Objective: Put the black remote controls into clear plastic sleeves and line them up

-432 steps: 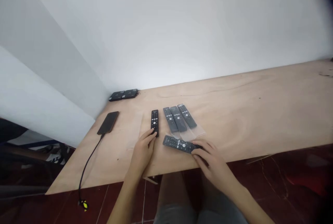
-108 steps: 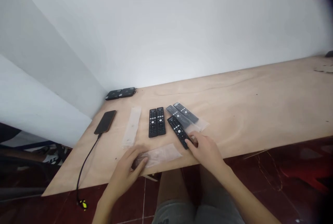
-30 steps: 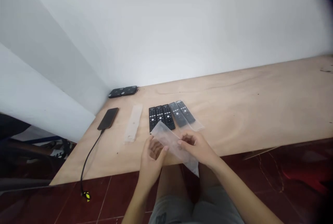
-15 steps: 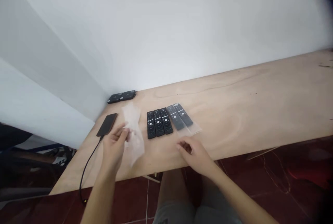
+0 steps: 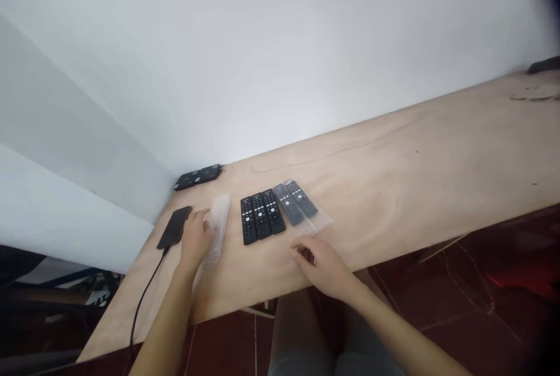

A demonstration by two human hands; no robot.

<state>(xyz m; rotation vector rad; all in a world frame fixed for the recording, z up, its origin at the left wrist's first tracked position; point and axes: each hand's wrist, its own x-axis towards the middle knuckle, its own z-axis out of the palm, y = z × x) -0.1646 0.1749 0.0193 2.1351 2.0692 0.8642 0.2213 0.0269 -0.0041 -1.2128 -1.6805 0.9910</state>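
On the plywood (image 5: 394,160), the left hand (image 5: 195,240) touches a plastic sleeve (image 5: 218,225).

- three bare remote controls (image 5: 260,218): black, with rows of white-marked buttons
- two bagged remote controls (image 5: 294,201): greyed behind the plastic
- plastic sleeve (image 5: 220,218), at left: milky, translucent
- phone (image 5: 174,227): black
- plywood tabletop (image 5: 394,189): pale tan, with darker wavy grain
- wall (image 5: 280,61): white
- floor tiles (image 5: 459,317), near: dark red, with pale veins

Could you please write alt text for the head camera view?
A person's left hand presses a clear plastic sleeve onto a plywood table beside a smartphone; the right hand rests near five black remote controls side by side, two sleeved.
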